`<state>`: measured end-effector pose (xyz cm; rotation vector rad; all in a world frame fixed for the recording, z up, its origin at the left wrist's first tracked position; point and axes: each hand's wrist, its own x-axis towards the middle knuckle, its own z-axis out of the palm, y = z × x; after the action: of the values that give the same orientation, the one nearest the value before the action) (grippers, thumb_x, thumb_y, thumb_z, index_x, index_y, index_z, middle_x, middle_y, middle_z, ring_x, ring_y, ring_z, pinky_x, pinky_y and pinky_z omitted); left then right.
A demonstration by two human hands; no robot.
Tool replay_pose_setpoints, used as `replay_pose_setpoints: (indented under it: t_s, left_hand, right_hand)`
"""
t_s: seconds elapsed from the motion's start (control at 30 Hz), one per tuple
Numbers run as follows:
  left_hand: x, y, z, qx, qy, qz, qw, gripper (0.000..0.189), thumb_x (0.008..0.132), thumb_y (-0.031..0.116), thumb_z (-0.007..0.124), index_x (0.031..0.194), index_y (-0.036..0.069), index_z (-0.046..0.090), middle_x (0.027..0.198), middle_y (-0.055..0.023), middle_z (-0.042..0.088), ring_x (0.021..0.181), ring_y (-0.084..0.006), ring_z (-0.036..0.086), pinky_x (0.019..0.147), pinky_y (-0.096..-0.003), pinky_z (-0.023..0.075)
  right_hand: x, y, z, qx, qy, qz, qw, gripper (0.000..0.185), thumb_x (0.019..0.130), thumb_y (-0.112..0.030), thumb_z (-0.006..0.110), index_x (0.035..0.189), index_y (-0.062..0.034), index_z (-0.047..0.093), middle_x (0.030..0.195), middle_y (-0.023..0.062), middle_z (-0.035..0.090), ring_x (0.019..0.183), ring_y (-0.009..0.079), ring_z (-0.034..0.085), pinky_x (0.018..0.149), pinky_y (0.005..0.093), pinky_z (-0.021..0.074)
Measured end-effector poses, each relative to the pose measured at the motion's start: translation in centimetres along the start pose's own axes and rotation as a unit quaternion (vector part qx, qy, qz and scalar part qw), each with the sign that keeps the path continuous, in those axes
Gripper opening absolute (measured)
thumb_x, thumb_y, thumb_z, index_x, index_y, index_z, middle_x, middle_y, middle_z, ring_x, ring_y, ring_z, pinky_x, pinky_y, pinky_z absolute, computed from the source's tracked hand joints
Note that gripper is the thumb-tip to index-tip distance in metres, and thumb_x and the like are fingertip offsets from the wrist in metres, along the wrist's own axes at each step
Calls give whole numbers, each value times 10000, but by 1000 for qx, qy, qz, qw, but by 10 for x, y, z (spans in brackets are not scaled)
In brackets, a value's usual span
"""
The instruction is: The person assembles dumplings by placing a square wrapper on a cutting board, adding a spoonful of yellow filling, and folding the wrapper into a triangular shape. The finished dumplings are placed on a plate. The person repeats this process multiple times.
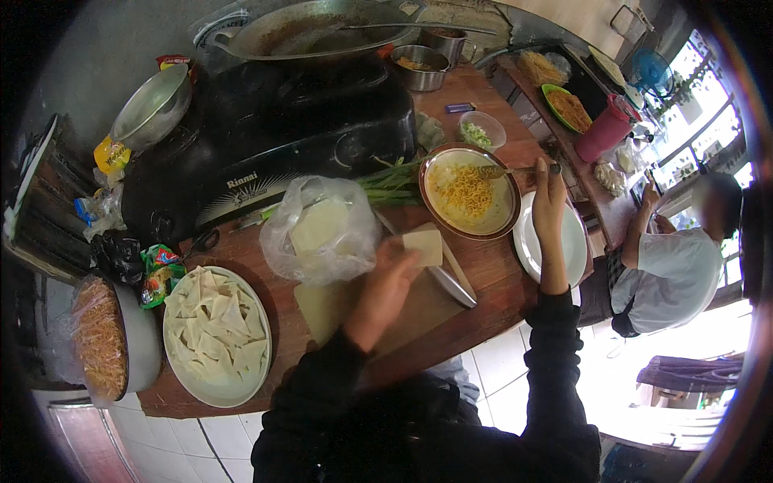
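Held in the fingers of my left hand (pixel 386 293), which is blurred, is a thin pale square dough wrapper (pixel 426 246). My right hand (pixel 548 208) grips the handle of a metal utensil (pixel 524 171); whether it is a spoon or fork I cannot tell. Its head rests in a brown-rimmed bowl (pixel 445 221) of yellow noodle filling (pixel 474 190). Left of the bowl, a clear plastic bag (pixel 281 256) holds a stack of pale wrappers (pixel 323 220). Below the wrapper lies a broad metal blade (pixel 454 288) beside a pale stick-like piece (pixel 458 265). Folded dough pieces (pixel 220 326) fill an oval white plate (pixel 208 395).
A black Rinnai gas stove (pixel 290 115) carries a large wok (pixel 314 39). Spring onions (pixel 386 188) lie along its front. A white plate (pixel 577 241) sits under my right forearm, near the table edge. At right, a person (pixel 670 271) faces another table (pixel 610 202).
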<state>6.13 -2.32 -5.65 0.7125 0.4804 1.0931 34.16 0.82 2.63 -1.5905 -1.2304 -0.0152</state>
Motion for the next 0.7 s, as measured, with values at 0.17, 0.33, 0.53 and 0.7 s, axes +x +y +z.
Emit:
replay_pose_setpoints:
  t_s: [0.17, 0.33, 0.53, 0.7]
  left_hand:
    - [2, 18, 16, -114, 66, -100, 986, 303, 857, 20, 555, 1158, 32, 524, 1168, -126, 536, 1072, -224, 537, 938, -325, 433]
    - [6, 20, 14, -105, 1, -100, 989, 391, 862, 42, 558, 1244, 31, 472, 1203, -117, 539, 1111, -209, 527, 990, -334, 401]
    - [5, 17, 12, -136, 10, -95, 986, 412, 863, 67, 539, 1267, 41, 462, 1231, -105, 532, 1136, -211, 513, 1025, -346, 369]
    - [6, 16, 9, -197, 32, -124, 972, 362, 869, 113, 533, 1223, 52, 490, 1216, -117, 545, 1123, -225, 527, 1020, -379, 379]
  right_hand:
    - [-14, 9, 2, 146, 70, 103, 981, 274, 940, -258, 506, 870, 0, 567, 762, 53, 533, 707, 150, 476, 659, 286, 397]
    - [-23, 1, -7, 284, 90, 159, 941, 261, 939, -242, 520, 910, 11, 576, 718, 50, 555, 682, 137, 552, 666, 273, 467]
    - [-24, -1, -20, 331, 86, 204, 917, 265, 940, -217, 516, 978, 39, 577, 792, 90, 606, 723, 152, 591, 694, 268, 487]
    - [-24, -7, -36, 346, 87, 206, 911, 263, 952, -203, 489, 1034, 38, 551, 824, 111, 610, 757, 157, 601, 712, 271, 497]
